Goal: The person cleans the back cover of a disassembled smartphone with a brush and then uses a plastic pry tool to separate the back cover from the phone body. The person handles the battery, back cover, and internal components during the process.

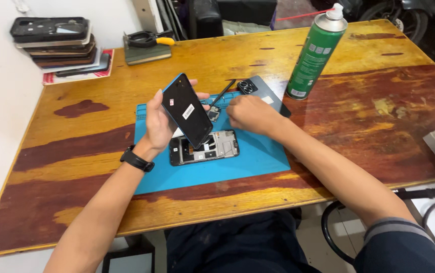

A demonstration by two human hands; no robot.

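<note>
Phone repair over a blue rubber work mat (258, 162).
Left hand (157, 124) gripping a blue-edged black phone (187, 111) tilted above the mat; right hand (247, 114) pinching thin black tweezers (222, 93) near an opened phone frame (204, 147).

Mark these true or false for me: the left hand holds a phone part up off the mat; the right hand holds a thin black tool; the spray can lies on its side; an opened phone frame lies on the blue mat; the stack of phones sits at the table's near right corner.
1. The left hand holds a dark phone panel tilted up above the blue mat. True.
2. The right hand holds a thin black tool. True.
3. The green spray can lies on its side. False: it stands upright on the wooden table.
4. An opened phone frame lies on the mat. True.
5. The stack of phones sits at the near right corner. False: it is at the far left corner.
</note>
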